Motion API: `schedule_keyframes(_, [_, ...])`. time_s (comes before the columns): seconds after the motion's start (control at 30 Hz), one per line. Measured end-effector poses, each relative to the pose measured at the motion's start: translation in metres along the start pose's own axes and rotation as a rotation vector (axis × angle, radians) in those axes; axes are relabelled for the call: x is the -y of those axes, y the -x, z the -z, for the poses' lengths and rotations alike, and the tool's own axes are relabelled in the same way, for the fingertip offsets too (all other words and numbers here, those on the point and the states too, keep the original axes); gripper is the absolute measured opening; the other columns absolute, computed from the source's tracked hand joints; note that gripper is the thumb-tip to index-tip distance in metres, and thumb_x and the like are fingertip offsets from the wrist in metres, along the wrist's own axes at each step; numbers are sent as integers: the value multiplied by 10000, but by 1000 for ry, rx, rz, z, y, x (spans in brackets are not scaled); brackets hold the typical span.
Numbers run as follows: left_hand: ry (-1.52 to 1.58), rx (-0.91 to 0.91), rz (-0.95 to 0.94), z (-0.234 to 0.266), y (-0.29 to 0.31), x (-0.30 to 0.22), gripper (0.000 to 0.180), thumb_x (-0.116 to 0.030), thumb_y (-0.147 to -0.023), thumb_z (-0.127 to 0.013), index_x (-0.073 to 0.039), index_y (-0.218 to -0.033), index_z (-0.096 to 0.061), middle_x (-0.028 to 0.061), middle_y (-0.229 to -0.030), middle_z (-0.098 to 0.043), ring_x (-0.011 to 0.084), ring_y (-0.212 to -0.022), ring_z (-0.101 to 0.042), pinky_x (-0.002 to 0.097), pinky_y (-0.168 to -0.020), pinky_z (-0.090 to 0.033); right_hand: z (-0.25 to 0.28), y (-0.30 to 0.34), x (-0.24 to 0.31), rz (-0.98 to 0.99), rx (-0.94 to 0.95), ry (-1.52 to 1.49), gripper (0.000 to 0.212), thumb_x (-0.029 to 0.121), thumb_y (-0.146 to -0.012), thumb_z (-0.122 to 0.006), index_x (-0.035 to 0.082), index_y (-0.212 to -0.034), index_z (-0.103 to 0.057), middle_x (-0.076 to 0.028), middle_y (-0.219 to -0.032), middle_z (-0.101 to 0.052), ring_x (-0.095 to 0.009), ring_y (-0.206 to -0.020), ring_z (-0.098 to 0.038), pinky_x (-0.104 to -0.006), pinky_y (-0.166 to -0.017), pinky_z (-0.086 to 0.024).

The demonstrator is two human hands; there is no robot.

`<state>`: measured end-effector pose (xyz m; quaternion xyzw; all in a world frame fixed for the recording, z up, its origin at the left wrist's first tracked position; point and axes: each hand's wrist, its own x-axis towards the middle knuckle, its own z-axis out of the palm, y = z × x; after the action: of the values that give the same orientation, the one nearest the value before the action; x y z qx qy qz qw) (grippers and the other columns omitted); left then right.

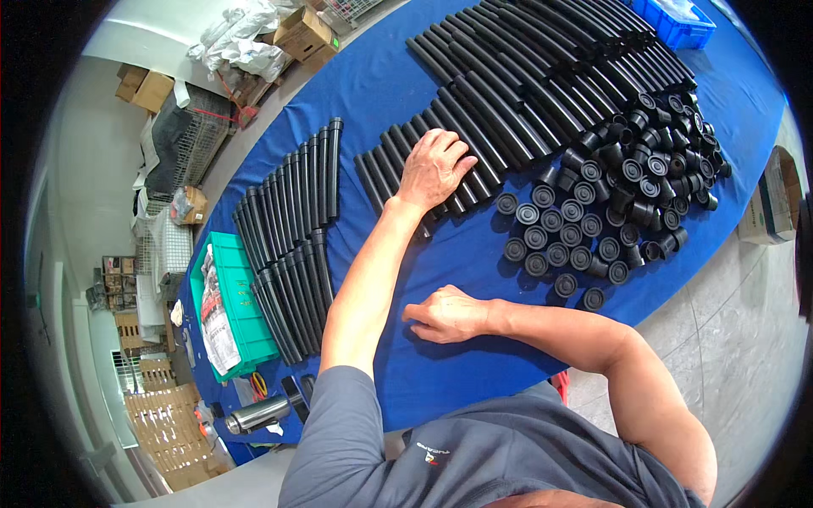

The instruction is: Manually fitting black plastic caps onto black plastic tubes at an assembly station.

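My left hand [434, 169] reaches over a row of black tubes [491, 127], its fingers bent down around one of them. The held tube is mostly hidden beneath the palm. On the blue cloth nearer to me rests my right hand [450, 315], fingers curled in; whatever they may hold is hidden. To its right lies a heap of black round caps [631, 169] with ringed faces, several of them lying separately at the near side. Left of my left forearm, more black tubes [292, 186] lie in two slanting rows, the farther ones with wider collars at their far ends.
A green bin [246, 292] with a printed bag stands at the left table edge. Near it lie a steel flask [257, 415] and yellow-handled scissors [258, 385]. A blue crate [682, 30] stands at the far right. Cardboard boxes [305, 35] and wire cages [203, 131] stand beyond the table.
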<state>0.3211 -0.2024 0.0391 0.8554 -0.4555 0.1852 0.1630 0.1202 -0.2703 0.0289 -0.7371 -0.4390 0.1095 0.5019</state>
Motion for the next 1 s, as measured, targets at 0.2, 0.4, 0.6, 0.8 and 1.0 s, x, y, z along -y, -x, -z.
schedule_keyframes(0.2, [5, -2, 1, 4, 2, 3, 281, -324, -889, -699, -49, -942, -707, 101, -1027, -645, 313, -1051, -596, 424, -926, -493, -3, -1, -2, 11, 6, 8, 257, 196, -888, -598, -9, -1043, -611, -228, -748, -673, -407, -732, -680, -518, -662, -541])
schedule_keyframes(0.4, [3, 30, 1, 6, 5, 2, 273, -320, -880, -706, -55, -947, -713, 100, -1018, -634, 321, -1047, -594, 436, -926, -489, -4, 0, -3, 12, 1, 9, 260, 194, -886, -601, -7, -1050, -610, -225, -745, -674, -407, -728, -681, -519, -657, -542])
schedule_keyframes(0.6, [9, -47, 29, -1, 14, 6, 250, -288, -900, -693, -52, -980, -705, 119, -1123, -652, 336, -1120, -589, 440, -976, -480, -4, 0, -2, 25, -3, 13, 245, 189, -880, -602, 0, -1036, -609, -219, -739, -671, -412, -719, -676, -524, -648, -536])
schedule_keyframes(0.8, [31, -29, 46, 3, 17, 6, 226, -267, -907, -684, -54, -980, -706, 108, -1126, -656, 322, -1118, -591, 433, -972, -484, -7, 1, -7, 41, -15, 21, 245, 189, -879, -604, 6, -1043, -613, -219, -736, -669, -406, -706, -677, -524, -643, -535])
schedule_keyframes(1.0, [31, -17, 96, 7, 19, 4, 182, -244, -894, -691, -74, -952, -720, 92, -1062, -636, 301, -1077, -588, 421, -931, -498, -6, 0, -5, 35, -27, 0, 235, 187, -876, -608, 8, -1028, -623, -219, -718, -664, -400, -682, -673, -520, -627, -535])
